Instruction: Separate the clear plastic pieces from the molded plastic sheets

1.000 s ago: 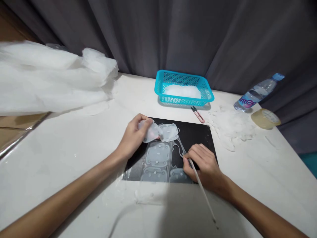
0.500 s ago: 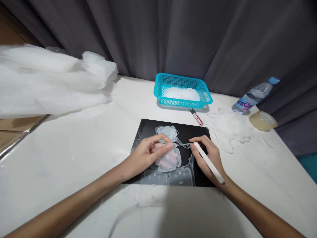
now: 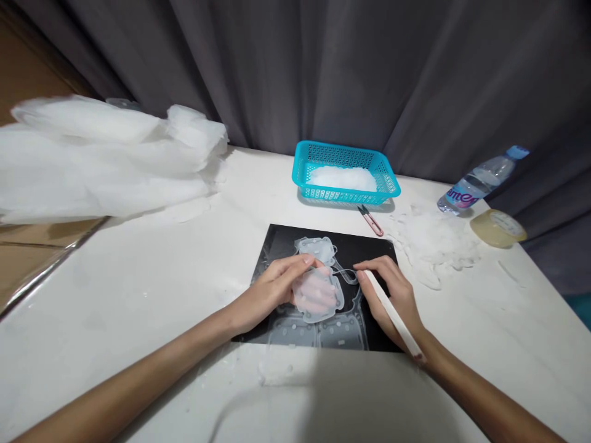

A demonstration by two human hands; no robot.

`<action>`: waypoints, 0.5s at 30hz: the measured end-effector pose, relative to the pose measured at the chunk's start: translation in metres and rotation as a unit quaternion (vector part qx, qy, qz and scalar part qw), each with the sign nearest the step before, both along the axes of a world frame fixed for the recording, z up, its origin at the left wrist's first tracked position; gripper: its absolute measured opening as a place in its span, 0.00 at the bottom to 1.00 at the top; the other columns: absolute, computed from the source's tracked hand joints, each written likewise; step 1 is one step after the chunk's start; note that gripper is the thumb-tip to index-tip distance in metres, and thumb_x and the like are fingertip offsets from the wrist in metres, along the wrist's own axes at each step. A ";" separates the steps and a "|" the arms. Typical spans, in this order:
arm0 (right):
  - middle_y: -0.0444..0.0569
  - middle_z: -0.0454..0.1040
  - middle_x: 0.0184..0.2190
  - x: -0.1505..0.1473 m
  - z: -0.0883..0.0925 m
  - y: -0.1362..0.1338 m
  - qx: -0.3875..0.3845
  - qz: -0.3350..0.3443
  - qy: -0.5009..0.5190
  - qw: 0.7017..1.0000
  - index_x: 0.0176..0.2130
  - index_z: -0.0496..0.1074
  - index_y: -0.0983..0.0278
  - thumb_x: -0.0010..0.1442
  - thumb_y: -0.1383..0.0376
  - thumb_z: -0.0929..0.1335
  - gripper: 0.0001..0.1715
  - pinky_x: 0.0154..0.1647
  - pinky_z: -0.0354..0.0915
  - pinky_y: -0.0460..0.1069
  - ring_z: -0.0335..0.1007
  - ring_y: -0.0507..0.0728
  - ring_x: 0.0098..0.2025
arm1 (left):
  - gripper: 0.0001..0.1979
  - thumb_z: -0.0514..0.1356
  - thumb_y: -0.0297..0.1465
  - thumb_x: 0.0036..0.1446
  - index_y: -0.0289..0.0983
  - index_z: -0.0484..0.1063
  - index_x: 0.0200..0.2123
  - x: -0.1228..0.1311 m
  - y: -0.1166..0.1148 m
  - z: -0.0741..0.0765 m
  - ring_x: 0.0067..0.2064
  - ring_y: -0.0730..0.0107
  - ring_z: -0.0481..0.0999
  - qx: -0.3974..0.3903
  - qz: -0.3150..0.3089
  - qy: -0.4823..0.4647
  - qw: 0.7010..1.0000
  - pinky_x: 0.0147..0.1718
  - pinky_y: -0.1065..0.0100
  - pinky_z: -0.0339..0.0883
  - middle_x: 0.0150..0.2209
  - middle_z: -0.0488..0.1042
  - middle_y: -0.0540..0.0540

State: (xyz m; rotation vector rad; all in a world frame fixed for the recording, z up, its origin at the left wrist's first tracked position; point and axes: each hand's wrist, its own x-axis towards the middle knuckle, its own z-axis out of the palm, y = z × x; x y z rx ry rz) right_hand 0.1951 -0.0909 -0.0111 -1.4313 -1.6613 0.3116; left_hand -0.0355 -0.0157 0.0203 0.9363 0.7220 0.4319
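Observation:
My left hand (image 3: 281, 280) holds a translucent, rounded piece (image 3: 318, 296) with notched edges; its fingers lie beneath the piece and show through it. A thin clear strip (image 3: 347, 274) runs from near this piece toward my right hand (image 3: 390, 295). My right hand is closed around a slim white tool (image 3: 392, 314) that slants down toward the wrist; its tip is hidden by the fingers. Under both hands lies a black board (image 3: 381, 252). Another translucent piece (image 3: 318, 249) rests on it behind my left hand, and larger clear sheeting (image 3: 341, 332) lies at its front.
A blue basket (image 3: 348, 195) with white pieces stands at the back. Small pink-handled snips (image 3: 372, 221) lie before it. Clear scraps (image 3: 431, 240), a bottle (image 3: 480, 181) and a tape roll (image 3: 497, 227) are at the right. White plastic sheeting (image 3: 106, 160) is piled at the left.
My left fingers have slid under the translucent piece, and the thumb has shifted back from its top edge. The clear strip now bends into a loop near my right hand. The view has shifted slightly.

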 end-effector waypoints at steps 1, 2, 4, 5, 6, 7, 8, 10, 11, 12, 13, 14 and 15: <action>0.48 0.74 0.38 -0.001 -0.001 0.000 0.017 0.011 -0.017 1.000 0.46 0.74 0.60 0.70 0.69 0.66 0.07 0.46 0.67 0.54 0.71 0.57 0.41 | 0.23 0.58 0.48 0.69 0.34 0.75 0.50 0.000 0.000 0.001 0.43 0.51 0.86 -0.010 -0.002 -0.011 1.000 0.48 0.49 0.79 0.41 0.85 0.35; 0.48 0.74 0.38 -0.002 -0.001 -0.001 0.028 0.020 -0.031 0.999 0.46 0.73 0.60 0.69 0.71 0.67 0.08 0.47 0.67 0.54 0.71 0.57 0.41 | 0.23 0.58 0.48 0.70 0.33 0.75 0.50 -0.001 0.001 0.002 0.44 0.51 0.86 -0.015 -0.004 -0.019 1.000 0.49 0.49 0.79 0.41 0.85 0.34; 0.49 0.75 0.39 -0.002 -0.002 -0.001 0.035 0.030 -0.052 0.998 0.47 0.73 0.60 0.69 0.72 0.67 0.09 0.47 0.66 0.55 0.70 0.58 0.42 | 0.23 0.57 0.48 0.70 0.33 0.74 0.51 -0.002 0.002 0.004 0.44 0.50 0.86 -0.019 -0.005 -0.029 0.999 0.49 0.49 0.79 0.42 0.85 0.33; 0.49 0.75 0.39 -0.001 -0.003 0.000 0.032 0.032 -0.058 0.997 0.47 0.72 0.60 0.69 0.72 0.67 0.10 0.47 0.66 0.55 0.70 0.58 0.42 | 0.23 0.57 0.48 0.70 0.33 0.74 0.51 -0.003 0.003 0.006 0.45 0.50 0.86 -0.020 -0.002 -0.033 0.999 0.49 0.49 0.79 0.42 0.85 0.33; 0.49 0.75 0.39 -0.001 -0.004 0.000 0.026 0.033 -0.062 0.997 0.47 0.72 0.60 0.69 0.72 0.67 0.10 0.47 0.66 0.56 0.70 0.59 0.42 | 0.23 0.57 0.48 0.70 0.32 0.74 0.51 -0.003 0.004 0.007 0.45 0.50 0.86 -0.022 0.001 -0.037 0.999 0.48 0.50 0.79 0.42 0.85 0.33; 0.49 0.75 0.39 0.000 -0.005 0.000 0.020 0.032 -0.067 0.997 0.47 0.72 0.60 0.69 0.72 0.67 0.09 0.47 0.66 0.56 0.70 0.59 0.42 | 0.24 0.57 0.48 0.70 0.32 0.74 0.51 -0.004 0.005 0.008 0.44 0.50 0.86 -0.024 0.005 -0.038 0.999 0.48 0.51 0.79 0.42 0.85 0.32; 0.49 0.75 0.39 0.001 -0.007 0.000 0.014 0.031 -0.070 0.997 0.47 0.72 0.60 0.69 0.71 0.67 0.09 0.47 0.66 0.56 0.69 0.59 0.42 | 0.24 0.57 0.48 0.70 0.32 0.74 0.51 -0.005 0.006 0.009 0.44 0.50 0.86 -0.026 0.009 -0.039 0.999 0.47 0.52 0.80 0.42 0.85 0.32; 0.50 0.75 0.39 0.002 -0.009 0.001 0.004 0.028 -0.076 0.997 0.47 0.73 0.60 0.69 0.71 0.67 0.08 0.46 0.66 0.56 0.69 0.59 0.42 | 0.24 0.57 0.48 0.70 0.32 0.73 0.51 -0.006 0.008 0.009 0.44 0.50 0.87 -0.028 0.012 -0.042 0.999 0.46 0.53 0.80 0.42 0.85 0.31; 0.50 0.75 0.39 0.003 -0.010 0.001 0.000 0.026 -0.077 0.997 0.47 0.73 0.60 0.69 0.70 0.67 0.08 0.46 0.66 0.56 0.69 0.60 0.42 | 0.24 0.58 0.48 0.69 0.32 0.73 0.51 -0.007 0.009 0.009 0.44 0.49 0.87 -0.028 0.012 -0.044 0.999 0.45 0.53 0.80 0.42 0.85 0.31; 0.50 0.75 0.39 0.003 -0.011 0.001 -0.005 0.025 -0.076 0.997 0.46 0.73 0.60 0.69 0.70 0.67 0.08 0.46 0.66 0.56 0.69 0.60 0.42 | 0.24 0.58 0.48 0.69 0.32 0.73 0.51 -0.007 0.010 0.009 0.44 0.49 0.87 -0.029 0.012 -0.045 0.998 0.45 0.53 0.80 0.42 0.85 0.31; 0.50 0.75 0.39 0.003 -0.010 0.001 -0.007 0.023 -0.074 0.997 0.46 0.73 0.60 0.69 0.70 0.67 0.07 0.45 0.66 0.56 0.69 0.60 0.42 | 0.24 0.58 0.48 0.69 0.32 0.73 0.51 -0.007 0.010 0.009 0.44 0.49 0.87 -0.030 0.014 -0.046 0.998 0.45 0.53 0.80 0.41 0.85 0.31; 0.49 0.75 0.38 0.003 -0.010 0.001 -0.007 0.023 -0.071 0.997 0.46 0.73 0.60 0.69 0.70 0.67 0.07 0.45 0.65 0.56 0.68 0.59 0.41 | 0.24 0.58 0.49 0.69 0.32 0.73 0.51 -0.007 0.010 0.009 0.44 0.49 0.87 -0.030 0.015 -0.046 0.998 0.45 0.53 0.80 0.41 0.85 0.31; 0.49 0.75 0.38 0.002 -0.009 0.001 -0.004 0.024 -0.067 0.997 0.45 0.73 0.60 0.69 0.71 0.67 0.07 0.44 0.65 0.55 0.68 0.59 0.41 | 0.25 0.58 0.49 0.68 0.32 0.73 0.51 -0.007 0.010 0.010 0.44 0.49 0.87 -0.031 0.016 -0.044 0.998 0.46 0.52 0.79 0.41 0.85 0.30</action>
